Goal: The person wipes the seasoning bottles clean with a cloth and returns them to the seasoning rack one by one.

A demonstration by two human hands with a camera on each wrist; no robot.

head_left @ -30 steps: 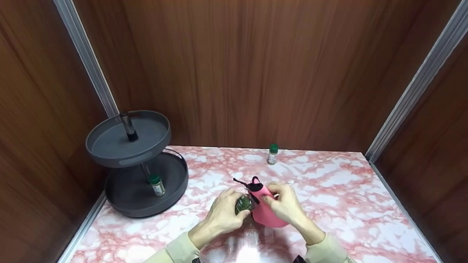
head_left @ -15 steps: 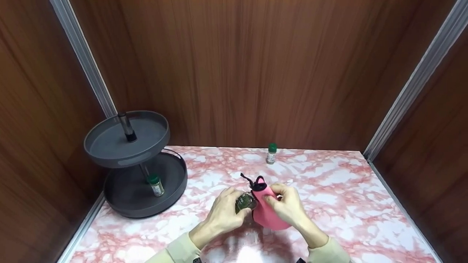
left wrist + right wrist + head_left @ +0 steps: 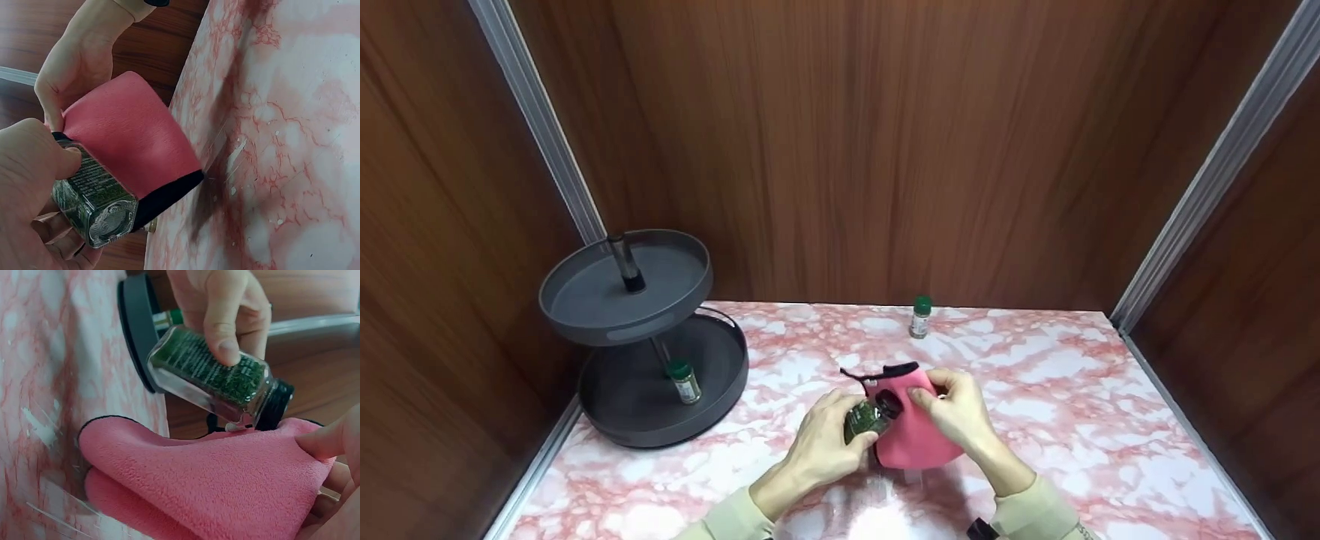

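My left hand (image 3: 825, 439) grips a square glass spice jar (image 3: 864, 420) filled with green dried herbs. The jar is tilted, its black lid (image 3: 275, 405) pointing toward the cloth. With thumb and fingers my right hand (image 3: 960, 416) pinches a pink cleaning cloth (image 3: 915, 446) edged in black, which hangs in folds beside the jar. In the right wrist view the cloth's upper edge meets the lid end. The left wrist view shows the jar's clear base (image 3: 111, 222) in front of the pink fabric.
A dark grey two-tier round stand (image 3: 660, 435) is at the left, with a green-capped spice jar (image 3: 685, 382) on its lower tray. Another green-capped jar (image 3: 920, 318) stands at the back of the marbled table (image 3: 1050, 420). Wooden panels (image 3: 840, 150) enclose the table.
The cloth was bunched upright against the jar; its top now spreads wider. The jar's black lid has come into view in front of the fabric. My right hand has shifted slightly right.
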